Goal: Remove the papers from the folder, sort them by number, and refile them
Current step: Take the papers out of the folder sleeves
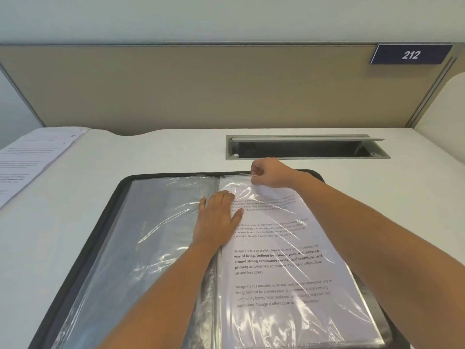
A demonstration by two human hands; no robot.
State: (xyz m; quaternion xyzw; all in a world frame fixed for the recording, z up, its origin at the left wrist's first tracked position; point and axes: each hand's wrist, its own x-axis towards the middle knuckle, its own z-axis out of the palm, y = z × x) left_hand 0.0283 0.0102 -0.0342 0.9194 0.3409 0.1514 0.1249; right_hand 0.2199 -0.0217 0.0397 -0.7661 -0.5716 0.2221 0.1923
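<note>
Black folder (125, 183) lies open on a white desk (156, 152), spine running near to far.

In its right half a printed sheet (289, 263) sits inside a clear sleeve (334, 308), long axis near to far, top at the far end. Its paragraphs begin "Village life is a peaceful, close-knit…". The left hand (216, 219) lies flat, fingers straight, pressing beside the spine. The right hand (269, 173) pinches the sleeve's far edge with curled fingers. Loose printed papers (30, 157) lie far left. A blue plate (410, 54) on the partition reads "212".
</note>
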